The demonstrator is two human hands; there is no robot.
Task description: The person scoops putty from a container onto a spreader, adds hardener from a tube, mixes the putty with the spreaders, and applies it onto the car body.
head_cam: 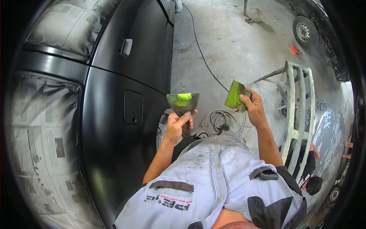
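My left hand [178,124] grips the handle of a wide putty knife [183,101], held blade away from me. Bright yellow-green putty [185,96] lies on its blade. To the right, my right hand [251,104] holds a second scraper [235,94] by its worn handle, thumb on top; its blade is coated yellow-green. The two blades are apart. Left of my hands stands a black vehicle body panel [111,148] with a closed fuel flap [133,107] and a recessed door handle [126,47].
Masking newspaper [48,128] covers the vehicle's windows. A hose [197,40] runs over the concrete floor to a coil [218,120]. At right are a putty-smeared metal frame [300,103], a crouching person [307,166], a red tape roll [294,50] and another vehicle's wheel [303,31].
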